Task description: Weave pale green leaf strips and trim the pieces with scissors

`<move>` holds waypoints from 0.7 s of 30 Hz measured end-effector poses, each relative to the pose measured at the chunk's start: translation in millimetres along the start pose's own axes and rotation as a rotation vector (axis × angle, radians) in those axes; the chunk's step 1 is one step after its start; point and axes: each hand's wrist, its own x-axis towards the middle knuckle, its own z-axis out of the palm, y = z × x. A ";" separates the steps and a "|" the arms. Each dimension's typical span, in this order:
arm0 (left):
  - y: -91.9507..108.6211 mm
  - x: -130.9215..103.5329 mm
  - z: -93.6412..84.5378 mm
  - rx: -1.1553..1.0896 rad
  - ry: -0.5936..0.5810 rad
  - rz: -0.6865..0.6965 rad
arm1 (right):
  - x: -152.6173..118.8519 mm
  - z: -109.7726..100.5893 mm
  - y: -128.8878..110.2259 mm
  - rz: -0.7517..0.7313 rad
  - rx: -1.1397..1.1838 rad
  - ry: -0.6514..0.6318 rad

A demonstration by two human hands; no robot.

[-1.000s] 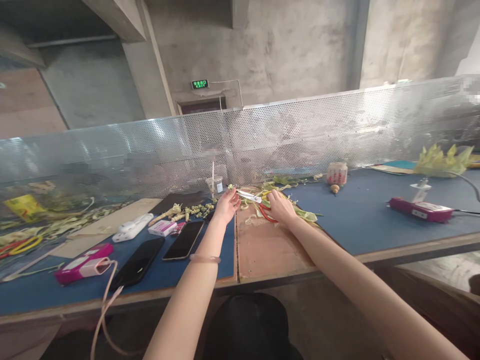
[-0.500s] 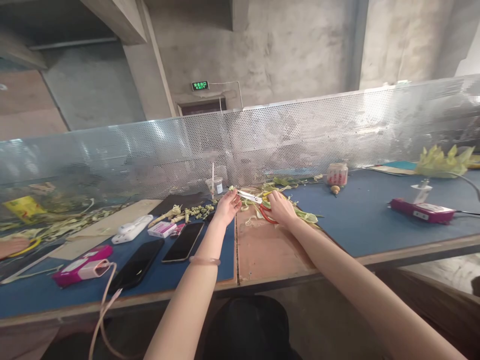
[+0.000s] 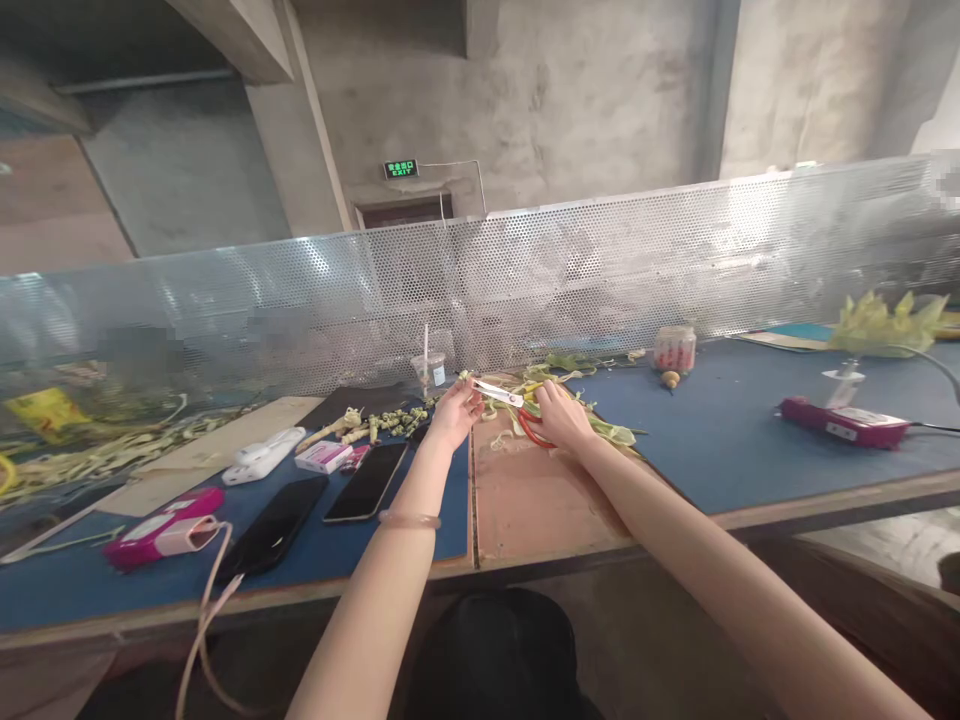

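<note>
My right hand (image 3: 562,418) is closed on a pair of scissors (image 3: 501,394) with red and yellow handles. Their metal blades point left and reach the fingers of my left hand (image 3: 457,412). Those fingers are curled and pinch a small pale-green plant piece (image 3: 464,376), mostly hidden behind them. Under and behind the scissors lie loose green and yellowish leaf scraps (image 3: 615,432) on a reddish-brown board (image 3: 540,495). To the left of my left hand is a pile of knotted greenish plant pieces (image 3: 390,427).
Two black phones (image 3: 366,484), a white power strip (image 3: 264,456), a magenta power strip (image 3: 161,525) with a charger cable and a small pink-white box (image 3: 323,457) lie left. A plastic cup (image 3: 428,370) stands behind. A jar (image 3: 675,349) and another magenta strip (image 3: 844,421) are right. Perforated metal panel (image 3: 525,280) runs behind.
My hands and the scissors stay almost in place. Another person's hand at the left edge has moved out of view, with only part of a yellow loop still showing there.
</note>
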 end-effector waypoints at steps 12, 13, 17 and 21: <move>-0.4 -2.0 3.2 -0.032 0.003 0.017 | 0.7 1.5 -0.2 0.001 0.019 0.002; -0.4 -2.0 3.1 -0.030 0.000 0.018 | 0.4 1.5 -0.2 0.000 0.020 0.003; -0.8 -1.1 1.8 -0.020 -0.011 0.021 | -0.7 1.5 0.2 -0.015 0.020 0.033; -1.4 0.0 0.5 -0.020 -0.017 0.024 | -0.5 2.0 0.4 -0.018 0.013 0.026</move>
